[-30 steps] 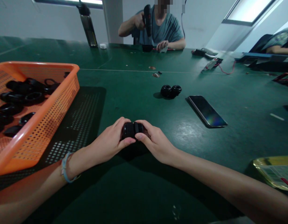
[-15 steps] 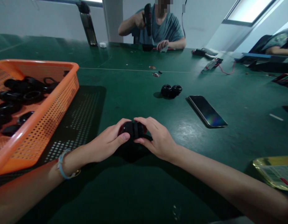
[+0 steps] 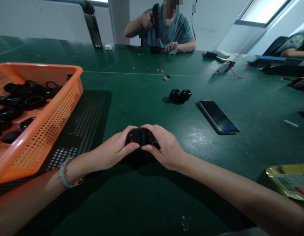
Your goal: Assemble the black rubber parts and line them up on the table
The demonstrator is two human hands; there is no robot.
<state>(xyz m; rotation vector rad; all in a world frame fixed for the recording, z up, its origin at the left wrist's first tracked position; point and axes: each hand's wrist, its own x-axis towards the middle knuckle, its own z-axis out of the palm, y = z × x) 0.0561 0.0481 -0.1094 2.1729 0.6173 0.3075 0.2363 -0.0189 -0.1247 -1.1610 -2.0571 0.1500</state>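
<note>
Both my hands meet at the middle of the green table (image 3: 142, 203) around one black round part (image 3: 140, 136), ribbed and ring-shaped. My left hand (image 3: 115, 151) grips its left end with thumb and fingers. My right hand (image 3: 164, 148) clasps its right end, fingers curled over the top. A light blue band sits on my left wrist. Farther up the table lie two similar black parts (image 3: 180, 96), joined side by side.
An orange perforated basket (image 3: 47, 121) with several black rings stands at the left. A dark phone (image 3: 218, 116) lies right of centre. A yellow packet (image 3: 290, 182) is at the right edge. Across the table a person (image 3: 166, 29) holds a power screwdriver; a dark bottle (image 3: 93, 28) stands nearby.
My hands have turned slightly around the black part, the fingers shifting their hold. Nothing else on the table has moved.
</note>
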